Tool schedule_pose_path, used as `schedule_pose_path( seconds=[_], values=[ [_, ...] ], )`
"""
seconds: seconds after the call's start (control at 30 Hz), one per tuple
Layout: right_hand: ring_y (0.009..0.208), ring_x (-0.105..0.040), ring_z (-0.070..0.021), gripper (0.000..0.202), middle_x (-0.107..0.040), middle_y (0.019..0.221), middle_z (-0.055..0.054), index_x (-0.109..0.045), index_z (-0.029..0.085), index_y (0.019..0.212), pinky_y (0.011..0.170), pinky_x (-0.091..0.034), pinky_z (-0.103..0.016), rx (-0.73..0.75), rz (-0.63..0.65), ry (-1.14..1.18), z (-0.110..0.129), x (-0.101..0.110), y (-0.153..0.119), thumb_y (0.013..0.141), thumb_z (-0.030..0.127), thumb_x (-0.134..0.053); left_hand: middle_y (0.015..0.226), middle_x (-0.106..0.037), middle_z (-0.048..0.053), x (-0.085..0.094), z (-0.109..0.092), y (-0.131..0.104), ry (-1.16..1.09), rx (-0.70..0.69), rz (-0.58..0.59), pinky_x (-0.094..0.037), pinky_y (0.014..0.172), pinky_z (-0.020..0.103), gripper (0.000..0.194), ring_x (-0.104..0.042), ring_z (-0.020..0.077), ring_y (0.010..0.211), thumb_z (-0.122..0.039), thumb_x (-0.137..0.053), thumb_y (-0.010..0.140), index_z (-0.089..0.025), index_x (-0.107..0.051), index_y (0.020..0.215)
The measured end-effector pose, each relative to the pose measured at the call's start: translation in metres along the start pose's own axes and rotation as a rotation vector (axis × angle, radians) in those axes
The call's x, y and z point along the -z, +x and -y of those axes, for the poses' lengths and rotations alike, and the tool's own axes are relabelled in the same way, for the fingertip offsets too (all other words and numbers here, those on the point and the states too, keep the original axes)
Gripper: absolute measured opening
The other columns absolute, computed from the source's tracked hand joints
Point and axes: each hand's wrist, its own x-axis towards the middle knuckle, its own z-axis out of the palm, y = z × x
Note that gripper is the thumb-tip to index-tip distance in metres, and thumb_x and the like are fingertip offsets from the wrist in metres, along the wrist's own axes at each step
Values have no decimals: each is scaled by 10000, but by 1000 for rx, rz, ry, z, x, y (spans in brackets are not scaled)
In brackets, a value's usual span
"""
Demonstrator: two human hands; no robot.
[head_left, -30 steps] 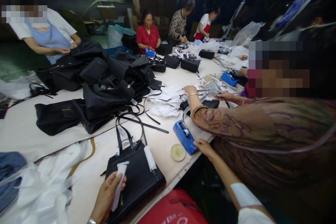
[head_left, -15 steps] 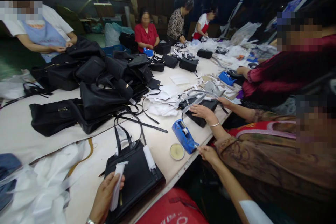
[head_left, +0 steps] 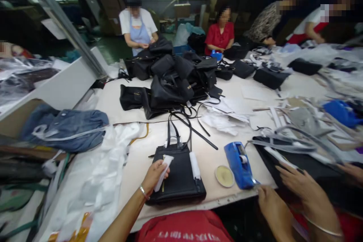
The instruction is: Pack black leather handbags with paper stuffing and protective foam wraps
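Note:
A black handbag (head_left: 178,176) lies flat on the table before me, its handles and long strap pointing away. My left hand (head_left: 157,176) is closed on a folded white wrapping strip (head_left: 163,174), held against the bag's left part. Another white wrap (head_left: 194,165) surrounds a strap end on the bag's right side. To the right stands a blue tape dispenser (head_left: 239,164) with a roll inside. My right hand (head_left: 273,210) is pinched at its near, cutting end, on the tape's end. A round tin of yellowish stuff (head_left: 224,176) sits between bag and dispenser.
Black bags (head_left: 172,83) are heaped farther back, with white paper sheets (head_left: 224,113) to their right. White wrapping sheets (head_left: 104,170) and folded denim (head_left: 68,128) lie left. At right, a co-worker's hands (head_left: 309,189) work on another black bag. More people stand across the table.
The view has swung left, so the bag and dispenser sit farther right in it. My left hand still holds the strip; my right hand stays at the dispenser's end.

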Motion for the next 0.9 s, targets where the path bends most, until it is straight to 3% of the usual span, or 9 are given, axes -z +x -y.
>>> schedule_pose_path(
  seconds=[0.03,0.1,0.23,0.3,0.37,0.57,0.67,0.77,0.9],
  values=[
    [865,-622,-269,233,-658,918,-114,-663,245,869,646,-481,-342,53,7,-3,13,-6,-1,800,384,-489,697,-627,10,1,1,1,-8,-10,-6,-415,516,196,298,-542,79,532,-439,-569,795,-144,-540,824],
    [799,-626,-233,280,-660,909,-77,-642,239,931,669,-487,-326,94,142,103,50,-22,-7,821,425,-464,698,-624,10,2,4,3,-15,-23,-20,-408,516,196,298,-540,77,531,-439,-561,799,-143,-531,826],
    [686,-584,-159,290,-639,828,-31,-612,202,968,638,-474,-265,238,600,538,149,-70,-20,871,403,-426,705,-626,8,3,8,3,-8,-21,-6,-408,522,196,301,-542,74,532,-447,-561,796,-149,-524,821],
    [658,-559,-140,241,-620,785,-11,-621,203,931,618,-453,-245,341,696,629,190,-93,-23,875,353,-441,709,-627,10,4,9,2,-2,-33,-3,-406,522,196,301,-544,75,532,-448,-558,797,-150,-522,819],
    [694,-556,-138,204,-612,781,-5,-629,206,901,642,-439,-240,446,719,647,215,-112,-24,874,300,-450,706,-628,13,5,9,1,-2,-52,-7,-402,520,198,301,-547,79,533,-448,-550,801,-150,-525,837],
    [805,-561,-155,176,-619,850,-19,-628,219,868,752,-416,-269,653,668,497,229,-135,-16,864,200,-453,706,-626,15,7,4,-2,-41,-75,0,-395,521,198,284,-547,82,536,-432,-534,819,-154,-524,875],
    [772,-561,-151,176,-607,825,-7,-590,238,981,720,-412,-268,666,674,424,230,-138,-10,852,200,-476,706,-623,16,9,-1,-4,-90,-76,45,-388,523,196,270,-541,80,536,-416,-529,830,-153,-525,894],
    [658,-547,-138,359,-564,713,34,-466,244,1160,630,-413,-250,532,728,484,229,-147,-6,812,234,-552,699,-611,16,13,-6,-6,-184,-66,95,-363,506,188,245,-522,72,523,-385,-540,834,-150,-524,901],
    [521,-500,-106,364,-524,700,55,-423,233,1111,482,-407,-221,212,885,782,227,-173,-14,798,338,-576,689,-576,13,22,-8,-3,-419,-2,183,-332,494,185,200,-485,59,506,-338,-531,849,-153,-514,922]
  ],
)
